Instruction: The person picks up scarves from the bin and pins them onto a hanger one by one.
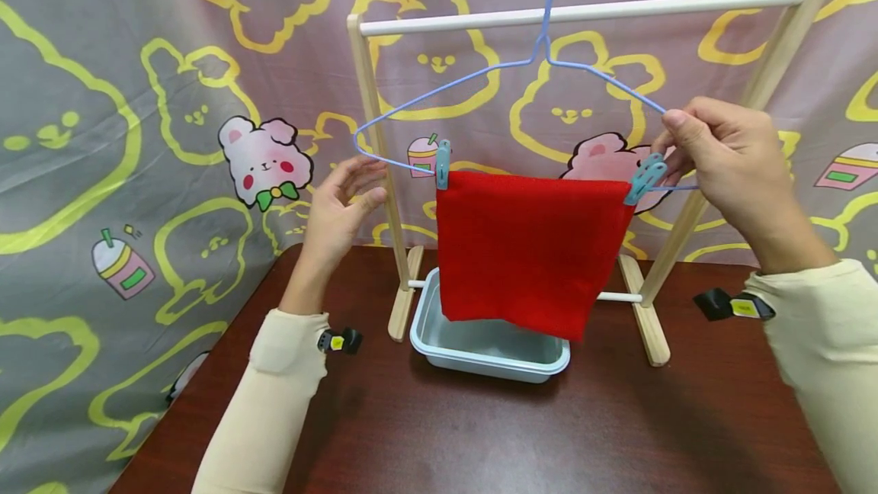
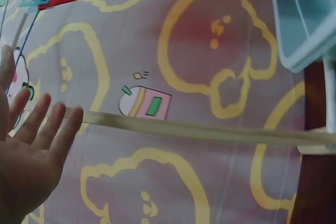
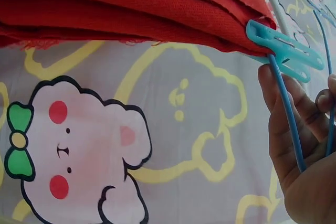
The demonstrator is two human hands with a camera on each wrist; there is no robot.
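A blue wire hanger (image 1: 446,88) is held up in front of the rack. From its bottom wire hangs a folded red cloth (image 1: 528,250), fastened by a light blue clothespin (image 1: 443,165) at the left corner and another clothespin (image 3: 283,48) at the right. My right hand (image 1: 737,155) grips the hanger's right end, thumb on the sloping wire, fingers beside the right clothespin. Close to the hanger's left end is my left hand (image 1: 339,204), its fingers loosely spread and nothing pinched between them. In the left wrist view those fingers (image 2: 50,127) extend in front of a wooden post.
Behind the cloth stands a wooden rack with a white top bar (image 1: 466,21). A pale blue basin (image 1: 494,364) sits between its feet, partly hidden by the cloth. Underneath is a dark brown table (image 1: 384,418); patterned fabric (image 1: 55,174) hangs behind and at the left.
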